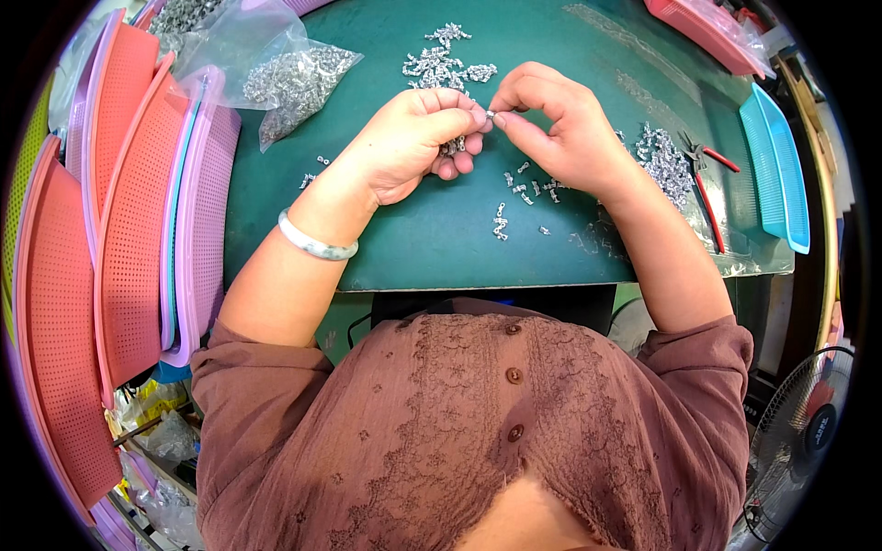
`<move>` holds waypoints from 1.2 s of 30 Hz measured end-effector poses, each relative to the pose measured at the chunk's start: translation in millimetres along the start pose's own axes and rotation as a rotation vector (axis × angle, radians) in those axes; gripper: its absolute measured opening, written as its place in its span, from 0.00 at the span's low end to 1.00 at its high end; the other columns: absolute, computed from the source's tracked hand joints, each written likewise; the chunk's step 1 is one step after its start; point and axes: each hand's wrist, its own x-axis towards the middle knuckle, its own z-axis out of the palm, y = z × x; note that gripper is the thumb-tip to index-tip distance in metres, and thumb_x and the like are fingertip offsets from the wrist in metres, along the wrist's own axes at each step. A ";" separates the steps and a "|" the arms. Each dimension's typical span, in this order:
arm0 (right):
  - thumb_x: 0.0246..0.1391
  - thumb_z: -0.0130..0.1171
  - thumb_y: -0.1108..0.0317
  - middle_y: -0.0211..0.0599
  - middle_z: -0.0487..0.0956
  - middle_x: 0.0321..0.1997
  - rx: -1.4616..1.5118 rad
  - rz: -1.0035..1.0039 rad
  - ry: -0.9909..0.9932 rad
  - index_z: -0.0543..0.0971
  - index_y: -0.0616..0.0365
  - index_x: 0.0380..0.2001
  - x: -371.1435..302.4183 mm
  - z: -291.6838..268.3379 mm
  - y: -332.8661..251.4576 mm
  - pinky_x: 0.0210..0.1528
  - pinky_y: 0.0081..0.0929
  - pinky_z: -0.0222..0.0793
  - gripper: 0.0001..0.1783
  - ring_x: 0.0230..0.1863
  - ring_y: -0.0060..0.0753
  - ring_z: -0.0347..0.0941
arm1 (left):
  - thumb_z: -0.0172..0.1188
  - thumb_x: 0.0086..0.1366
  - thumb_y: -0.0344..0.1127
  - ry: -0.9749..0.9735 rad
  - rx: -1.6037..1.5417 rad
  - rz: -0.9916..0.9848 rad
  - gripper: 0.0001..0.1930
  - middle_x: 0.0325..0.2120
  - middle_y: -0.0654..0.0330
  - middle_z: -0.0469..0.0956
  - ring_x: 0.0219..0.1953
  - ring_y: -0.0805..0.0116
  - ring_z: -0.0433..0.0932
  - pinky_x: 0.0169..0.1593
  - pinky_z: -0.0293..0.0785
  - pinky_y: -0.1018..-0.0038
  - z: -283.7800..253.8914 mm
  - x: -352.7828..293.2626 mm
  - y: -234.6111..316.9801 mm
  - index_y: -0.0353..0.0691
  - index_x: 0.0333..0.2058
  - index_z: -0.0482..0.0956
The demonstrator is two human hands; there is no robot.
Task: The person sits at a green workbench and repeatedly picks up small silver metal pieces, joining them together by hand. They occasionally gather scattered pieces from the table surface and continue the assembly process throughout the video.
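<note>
Above the green table my left hand (418, 138) is closed, palm turned up, with several small silvery metal pieces (453, 146) in its curled fingers. Between its thumb and forefinger it pinches one small metal piece (489, 115). The thumb and forefinger of my right hand (556, 119) meet at that same piece from the other side. Just beyond my hands lies a pile of silvery metal pieces (436, 66). Loose metal pieces (501, 220) are scattered nearer to me, and a larger heap (663, 165) lies beside my right forearm.
Red-handled pliers (706, 188) lie right of the heap, near a blue plastic basket (774, 165). A clear bag of metal pieces (303, 83) rests at the back left of the green table (423, 248). Stacked perforated baskets (138, 220) stand along the left; a fan (808, 432) is at lower right.
</note>
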 end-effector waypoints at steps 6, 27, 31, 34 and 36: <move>0.42 0.56 0.75 0.38 0.74 0.26 0.029 0.013 -0.001 0.74 0.61 0.24 -0.3 0.9 0.5 0.34 0.30 0.67 0.03 0.31 0.40 0.71 | 0.53 0.60 0.34 0.010 -0.007 -0.002 0.07 0.20 0.64 0.72 0.19 0.78 0.69 0.20 0.63 0.85 -0.7 -0.1 -0.2 0.37 0.30 0.75; 0.40 0.56 0.76 0.38 0.74 0.28 0.023 0.000 -0.013 0.74 0.60 0.25 -0.4 -0.1 0.5 0.36 0.30 0.67 0.05 0.33 0.41 0.71 | 0.54 0.59 0.33 0.009 -0.006 0.000 0.05 0.21 0.65 0.72 0.19 0.80 0.69 0.20 0.63 0.86 -0.9 1.0 -0.8 0.38 0.30 0.74; 0.39 0.56 0.77 0.38 0.74 0.28 0.037 0.008 -0.009 0.74 0.60 0.25 -0.5 0.3 -0.3 0.36 0.30 0.67 0.05 0.33 0.41 0.71 | 0.53 0.58 0.31 -0.001 -0.013 -0.008 0.06 0.22 0.63 0.72 0.20 0.77 0.71 0.22 0.66 0.84 -2.7 1.4 -0.1 0.36 0.32 0.73; 0.39 0.56 0.78 0.38 0.74 0.28 0.034 -0.002 -0.009 0.74 0.60 0.25 -0.3 -0.2 -0.7 0.35 0.30 0.67 0.06 0.33 0.40 0.71 | 0.53 0.57 0.30 0.001 -0.015 -0.010 0.06 0.22 0.63 0.72 0.20 0.77 0.71 0.22 0.66 0.84 -3.3 1.8 -0.4 0.35 0.32 0.73; 0.39 0.56 0.78 0.38 0.74 0.28 0.033 -0.011 -0.010 0.74 0.60 0.25 0.2 -0.3 -1.6 0.35 0.29 0.67 0.06 0.33 0.40 0.71 | 0.52 0.57 0.30 0.001 -0.015 -0.004 0.06 0.22 0.63 0.72 0.20 0.77 0.71 0.22 0.66 0.84 -3.6 1.9 -0.7 0.35 0.33 0.73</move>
